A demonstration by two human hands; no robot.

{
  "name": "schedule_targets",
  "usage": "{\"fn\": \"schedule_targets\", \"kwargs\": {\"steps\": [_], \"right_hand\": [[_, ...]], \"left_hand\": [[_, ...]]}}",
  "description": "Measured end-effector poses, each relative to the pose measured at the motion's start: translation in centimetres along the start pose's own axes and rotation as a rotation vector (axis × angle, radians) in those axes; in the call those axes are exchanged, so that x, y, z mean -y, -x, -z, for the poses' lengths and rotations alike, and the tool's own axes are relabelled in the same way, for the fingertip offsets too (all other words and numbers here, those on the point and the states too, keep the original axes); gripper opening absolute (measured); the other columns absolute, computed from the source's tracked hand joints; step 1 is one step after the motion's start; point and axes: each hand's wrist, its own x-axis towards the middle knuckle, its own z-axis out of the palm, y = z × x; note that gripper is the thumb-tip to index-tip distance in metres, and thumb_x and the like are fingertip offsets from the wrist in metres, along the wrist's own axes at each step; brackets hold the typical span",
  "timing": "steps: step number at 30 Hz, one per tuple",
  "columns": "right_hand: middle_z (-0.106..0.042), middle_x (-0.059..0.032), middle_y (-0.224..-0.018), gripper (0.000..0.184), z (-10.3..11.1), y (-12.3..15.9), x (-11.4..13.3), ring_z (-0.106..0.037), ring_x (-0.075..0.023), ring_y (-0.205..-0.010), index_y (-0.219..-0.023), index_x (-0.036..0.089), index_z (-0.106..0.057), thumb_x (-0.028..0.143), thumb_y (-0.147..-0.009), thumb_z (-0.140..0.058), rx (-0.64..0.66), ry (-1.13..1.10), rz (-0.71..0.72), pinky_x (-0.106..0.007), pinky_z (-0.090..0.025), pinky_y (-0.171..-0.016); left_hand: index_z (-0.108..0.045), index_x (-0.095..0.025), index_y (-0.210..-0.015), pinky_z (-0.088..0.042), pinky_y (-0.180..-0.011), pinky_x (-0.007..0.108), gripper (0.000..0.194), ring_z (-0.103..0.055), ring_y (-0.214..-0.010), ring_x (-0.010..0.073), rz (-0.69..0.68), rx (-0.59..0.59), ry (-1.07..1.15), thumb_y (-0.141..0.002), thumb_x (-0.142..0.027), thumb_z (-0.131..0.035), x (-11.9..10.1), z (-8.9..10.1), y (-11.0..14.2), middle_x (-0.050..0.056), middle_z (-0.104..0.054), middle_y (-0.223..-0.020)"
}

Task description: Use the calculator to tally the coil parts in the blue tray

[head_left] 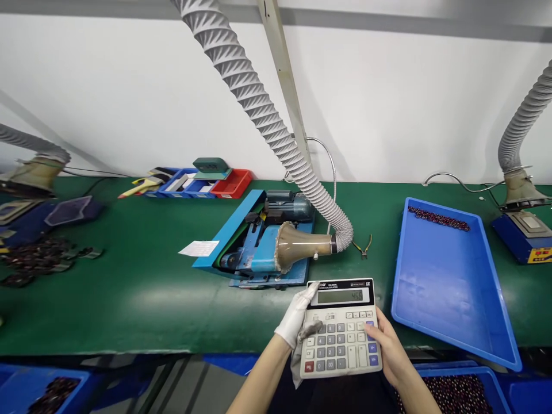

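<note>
Left hand: covered by a white knitted fabric glove, loose fit, cuff ending at the wrist; slack grey-white cloth bunches at the palm side. Left forearm bare, no sleeve in view. Right hand: ungloved, no ring or watch seen. Right forearm likewise bare to the near edge of the view.
</note>
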Motion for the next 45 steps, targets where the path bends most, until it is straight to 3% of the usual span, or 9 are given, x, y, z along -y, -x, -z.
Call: {"fn": "schedule_targets", "kwargs": {"steps": [5,11,15,19,26,30,35,41,45], "right_hand": [[-0.063,-0.0053,-0.112,0.060,0.0,0.3,-0.3,-0.055,-0.0253,-0.108,-0.119,0.022,-0.046,0.028,-0.064,-0.071,0.099,0.154,0.069,-0.045,-0.036,-0.100],[-0.060,-0.0072,-0.119,0.060,-0.3,0.1,-1.0,-0.052,-0.0268,-0.113,-0.120,0.022,-0.043,0.029,-0.067,-0.070,0.072,0.195,0.072,-0.049,-0.033,-0.102],[-0.058,-0.0067,-0.121,0.061,-0.6,0.3,-1.2,-0.051,-0.0252,-0.114,-0.123,0.022,-0.041,0.030,-0.069,-0.069,0.057,0.210,0.068,-0.046,-0.034,-0.102],[-0.059,-0.0071,-0.120,0.060,-0.9,0.3,-1.3,-0.052,-0.0248,-0.112,-0.122,0.022,-0.042,0.030,-0.069,-0.069,0.040,0.204,0.075,-0.046,-0.034,-0.102],[-0.061,-0.0080,-0.115,0.059,-0.7,-0.5,-2.0,-0.054,-0.0281,-0.109,-0.116,0.022,-0.046,0.035,-0.065,-0.071,0.006,0.208,0.093,-0.050,-0.035,-0.099],[-0.060,-0.0070,-0.117,0.056,-0.8,-0.8,-1.9,-0.053,-0.0247,-0.110,-0.117,0.022,-0.044,0.035,-0.069,-0.069,0.025,0.215,0.072,-0.044,-0.035,-0.100],[-0.065,-0.0059,-0.105,0.039,-1.1,-0.6,-1.3,-0.058,-0.0230,-0.101,-0.109,0.020,-0.048,0.036,-0.076,-0.062,0.033,0.167,0.022,-0.039,-0.043,-0.091],[-0.066,-0.0051,-0.104,0.037,-1.2,-0.7,-1.3,-0.060,-0.0217,-0.096,-0.107,0.020,-0.051,0.038,-0.076,-0.062,-0.005,0.151,0.027,-0.037,-0.043,-0.089],[-0.066,-0.0054,-0.104,0.038,-1.2,-0.8,-1.2,-0.060,-0.0218,-0.097,-0.106,0.020,-0.052,0.039,-0.075,-0.062,-0.011,0.155,0.041,-0.036,-0.043,-0.089]], "left_hand": [[-0.070,-0.016,-0.072,-0.039,-0.098,0.032,0.019,-0.057,-0.104,0.0252,-0.004,-0.013,0.032,-0.060,-0.031,-0.067,-2.3,-0.8,1.4,0.010,-0.067,-0.099],[-0.069,-0.017,-0.067,-0.044,-0.092,0.030,0.026,-0.053,-0.109,0.0278,-0.064,-0.078,0.013,-0.042,-0.010,-0.072,-3.4,-0.1,2.8,0.010,-0.068,-0.091],[-0.067,-0.015,-0.064,-0.051,-0.075,0.031,0.018,-0.063,-0.084,0.0245,0.033,0.020,0.104,-0.059,-0.033,-0.068,-3.8,-0.3,3.0,0.010,-0.069,-0.082],[-0.068,-0.016,-0.063,-0.051,-0.069,0.026,0.023,-0.064,-0.076,0.0200,0.058,0.056,0.155,-0.059,-0.039,-0.070,-3.9,-0.4,2.9,0.007,-0.069,-0.078],[-0.069,-0.016,-0.068,-0.051,-0.071,0.022,0.027,-0.063,-0.082,0.0185,0.045,0.049,0.157,-0.060,-0.042,-0.070,-3.0,0.2,2.0,0.006,-0.070,-0.085],[-0.069,-0.015,-0.074,-0.049,-0.080,0.022,0.027,-0.061,-0.094,0.0199,0.039,0.027,0.112,-0.061,-0.039,-0.068,-3.3,0.2,1.8,0.007,-0.069,-0.091],[-0.067,-0.013,-0.075,-0.049,-0.081,0.030,0.037,-0.060,-0.096,0.0248,0.101,0.135,-0.038,-0.062,-0.047,-0.061,-3.3,0.4,1.5,0.010,-0.069,-0.090],[-0.068,-0.014,-0.079,-0.035,-0.101,0.028,0.041,-0.051,-0.111,0.0245,-0.004,0.080,-0.170,-0.050,-0.043,-0.066,-1.6,1.2,0.3,0.010,-0.064,-0.106],[-0.067,-0.013,-0.078,-0.041,-0.096,0.031,0.043,-0.054,-0.107,0.0261,0.048,0.091,-0.179,-0.056,-0.050,-0.061,-2.1,0.6,0.5,0.010,-0.065,-0.104]]}}
